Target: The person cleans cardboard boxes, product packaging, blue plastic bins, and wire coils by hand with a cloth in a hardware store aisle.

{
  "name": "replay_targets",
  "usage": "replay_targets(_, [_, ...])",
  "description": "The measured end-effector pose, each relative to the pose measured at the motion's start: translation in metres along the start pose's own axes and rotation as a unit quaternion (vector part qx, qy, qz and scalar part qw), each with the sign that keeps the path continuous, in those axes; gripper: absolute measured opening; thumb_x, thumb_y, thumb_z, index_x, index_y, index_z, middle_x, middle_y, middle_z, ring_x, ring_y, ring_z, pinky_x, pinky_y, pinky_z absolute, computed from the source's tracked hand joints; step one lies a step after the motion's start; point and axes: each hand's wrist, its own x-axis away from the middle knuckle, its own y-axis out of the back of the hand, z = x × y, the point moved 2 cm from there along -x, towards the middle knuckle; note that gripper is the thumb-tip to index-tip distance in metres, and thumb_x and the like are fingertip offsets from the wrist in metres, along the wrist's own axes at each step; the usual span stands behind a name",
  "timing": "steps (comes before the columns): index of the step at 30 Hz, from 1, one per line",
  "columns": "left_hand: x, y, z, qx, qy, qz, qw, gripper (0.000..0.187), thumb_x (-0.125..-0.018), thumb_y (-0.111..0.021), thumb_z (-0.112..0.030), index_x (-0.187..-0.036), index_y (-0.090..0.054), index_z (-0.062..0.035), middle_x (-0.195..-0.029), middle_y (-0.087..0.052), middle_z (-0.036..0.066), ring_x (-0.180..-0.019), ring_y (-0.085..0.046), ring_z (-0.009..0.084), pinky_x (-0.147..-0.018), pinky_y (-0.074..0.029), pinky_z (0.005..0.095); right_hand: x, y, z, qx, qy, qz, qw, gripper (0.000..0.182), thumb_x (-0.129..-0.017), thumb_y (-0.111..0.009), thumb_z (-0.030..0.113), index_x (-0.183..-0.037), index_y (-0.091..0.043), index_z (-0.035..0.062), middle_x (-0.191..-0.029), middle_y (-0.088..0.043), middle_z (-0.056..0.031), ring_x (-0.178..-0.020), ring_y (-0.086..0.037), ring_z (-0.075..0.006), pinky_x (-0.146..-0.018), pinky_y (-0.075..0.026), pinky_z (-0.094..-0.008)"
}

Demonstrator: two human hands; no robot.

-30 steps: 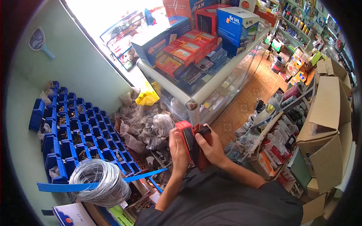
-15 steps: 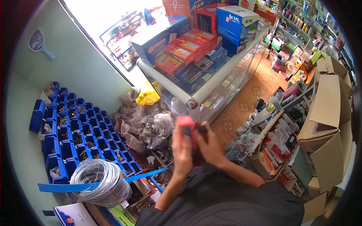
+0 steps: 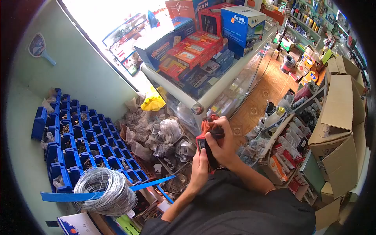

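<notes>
In front of my body, my left hand (image 3: 199, 168) wraps round a small red-and-black box (image 3: 201, 143), its thumb pressed along the dark side. My right hand (image 3: 223, 143) grips a red-and-black bundle (image 3: 211, 126) right at the top of the box, with thumb and fingers closed on it. The bundle looks like coiled cable or leads, but I cannot tell its exact kind. The fingers cover much of both things. Both hands are close together, near the corner of the glass display counter (image 3: 197, 108).
Red boxes (image 3: 196, 49) and a blue-and-white ML box (image 3: 243, 29) stand on the counter. Blue parts bins (image 3: 80, 131) line the left wall, with a wire coil (image 3: 103, 190) before them. Plastic bags (image 3: 168, 131) heap beneath the counter. Cardboard boxes (image 3: 333, 113) stand at right.
My right hand has risen and now holds the red-and-black bundle above the box. The left hand has moved slightly right and down, and the box has tilted.
</notes>
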Motion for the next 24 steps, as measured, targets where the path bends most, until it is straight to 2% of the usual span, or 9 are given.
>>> replay_targets(5, [-0.016, 0.019, -0.004, 0.259, 0.155, -0.07, 0.951, 0.053, -0.105, -0.04, -0.054, -0.113, -0.061, -0.0054, -0.111, -0.062, 0.007, -0.1, -0.059, 0.012, -0.085, -0.051, 0.0287, 0.022, -0.007, 0.024, 0.125, 0.132, 0.11, 0.977, 0.033, -0.075, -0.08, 0.019, -0.094, -0.056, 0.0086, -0.09, -0.05, -0.0159, -0.085, -0.052, -0.0377, -0.077, -0.044, -0.0442])
replay_targets(7, [-0.017, 0.032, -0.001, 0.189, 0.133, -0.043, 0.972, 0.06, -0.106, -0.036, -0.053, -0.136, -0.048, -0.0017, -0.126, -0.058, 0.013, -0.118, -0.058, 0.0219, -0.101, -0.049, 0.0403, 0.021, -0.01, 0.018, 0.101, 0.128, 0.101, 0.981, 0.03, -0.078, -0.079, 0.02, -0.092, -0.056, 0.008, -0.089, -0.052, -0.0152, -0.083, -0.053, -0.0366, -0.075, -0.045, -0.0434])
replay_targets(9, [-0.003, 0.012, 0.006, 0.178, 0.072, -0.046, 0.98, 0.064, -0.105, -0.037, -0.054, -0.138, -0.047, -0.0004, -0.128, -0.058, 0.012, -0.118, -0.057, 0.0202, -0.101, -0.047, 0.0376, -0.007, 0.001, 0.014, 0.091, 0.092, 0.076, 0.989, 0.029, -0.079, -0.079, 0.019, -0.092, -0.056, 0.0071, -0.088, -0.053, -0.0145, -0.082, -0.053, -0.036, -0.074, -0.045, -0.0428])
replay_targets(10, [0.005, 0.01, 0.003, 0.068, 0.026, -0.028, 0.997, 0.063, -0.106, -0.036, -0.051, -0.141, -0.044, 0.0006, -0.133, -0.057, 0.01, -0.12, -0.055, 0.0194, -0.102, -0.045, 0.0354, -0.015, 0.002, 0.011, 0.033, -0.025, 0.025, 0.999, 0.028, -0.08, -0.078, 0.017, -0.092, -0.056, 0.0055, -0.088, -0.054, -0.0144, -0.083, -0.054, -0.0355, -0.073, -0.045, -0.0429])
replay_targets(13, [-0.005, 0.016, 0.005, 0.088, 0.023, -0.056, 0.994, 0.058, -0.107, -0.037, -0.049, -0.134, -0.052, 0.0002, -0.124, -0.061, 0.01, -0.112, -0.059, 0.0187, -0.098, -0.047, 0.0339, -0.008, -0.013, 0.01, 0.051, 0.005, 0.032, 0.998, 0.027, -0.079, -0.078, 0.015, -0.091, -0.056, 0.005, -0.088, -0.054, -0.0149, -0.083, -0.054, -0.036, -0.073, -0.045, -0.0438])
replay_targets(15, [-0.018, 0.02, -0.017, 0.255, 0.096, -0.138, 0.952, 0.058, -0.104, -0.04, -0.055, -0.12, -0.06, -0.0033, -0.105, -0.066, 0.006, -0.089, -0.064, 0.0148, -0.077, -0.054, 0.0298, 0.009, -0.024, 0.018, 0.078, 0.106, 0.11, 0.985, 0.028, -0.077, -0.078, 0.017, -0.09, -0.056, 0.0057, -0.086, -0.054, -0.0146, -0.081, -0.055, -0.0363, -0.071, -0.045, -0.0442])
replay_targets(17, [-0.016, 0.044, -0.028, 0.117, 0.063, -0.158, 0.978, 0.055, -0.106, -0.036, -0.052, -0.117, -0.06, -0.0033, -0.105, -0.064, 0.005, -0.092, -0.063, 0.0137, -0.08, -0.054, 0.0309, 0.021, -0.028, 0.023, 0.101, 0.115, 0.165, 0.974, 0.026, -0.083, -0.075, 0.02, -0.088, -0.055, 0.0058, -0.083, -0.055, -0.0124, -0.077, -0.057, -0.0278, -0.068, -0.046, -0.039])
replay_targets(20, [0.005, 0.029, -0.007, 0.112, 0.032, -0.103, 0.988, 0.065, -0.106, -0.034, -0.054, -0.133, -0.051, 0.0022, -0.119, -0.061, 0.01, -0.109, -0.058, 0.0181, -0.097, -0.047, 0.0338, 0.003, -0.024, 0.001, -0.06, -0.188, 0.085, 0.977, 0.022, -0.093, -0.069, 0.023, -0.09, -0.056, 0.0055, -0.084, -0.06, -0.0069, -0.078, -0.058, -0.0154, -0.068, -0.046, -0.0316])
replay_targets(24, [0.001, 0.017, -0.013, 0.072, -0.043, -0.077, 0.993, 0.068, -0.107, -0.032, -0.052, -0.144, -0.039, 0.0042, -0.129, -0.057, 0.013, -0.118, -0.053, 0.0191, -0.103, -0.04, 0.0332, -0.001, -0.031, 0.018, -0.191, -0.277, -0.017, 0.942, 0.028, -0.103, -0.057, 0.03, -0.107, -0.06, 0.0027, -0.093, -0.062, 0.0005, -0.084, -0.056, -0.0096, -0.074, -0.047, -0.0273])
